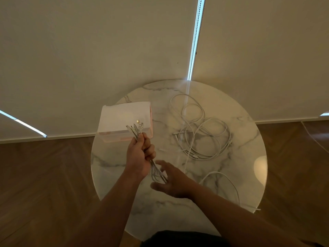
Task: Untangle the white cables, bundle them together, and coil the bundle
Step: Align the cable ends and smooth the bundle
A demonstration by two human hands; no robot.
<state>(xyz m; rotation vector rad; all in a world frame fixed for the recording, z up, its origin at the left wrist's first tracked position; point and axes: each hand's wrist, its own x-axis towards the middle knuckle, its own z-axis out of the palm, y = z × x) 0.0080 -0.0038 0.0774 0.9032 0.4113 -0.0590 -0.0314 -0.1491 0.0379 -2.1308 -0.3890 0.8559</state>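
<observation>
The round marble table [249,154] carries a white-lidded pink box [122,116] at its left and, to the right of centre, the white cables [204,132] lying in loose overlapping loops, not yet straightened. One strand trails off toward the near right edge.

Left hand [140,155]: raised above the table and fisted round a bunch of cables, with the connector ends [136,126] fanned out above the fist in front of the box.

Right hand [170,182]: just below the left, fingers spread and slack. The strands hang across it (motion blur hides any contact), and no grip is evident.

Assessment: ends gathered, bundling under way, coiling not begun. The next move calls for the right hand to close on the strands below the fist and draw along them, easing the loops apart without tightening a knot.
</observation>
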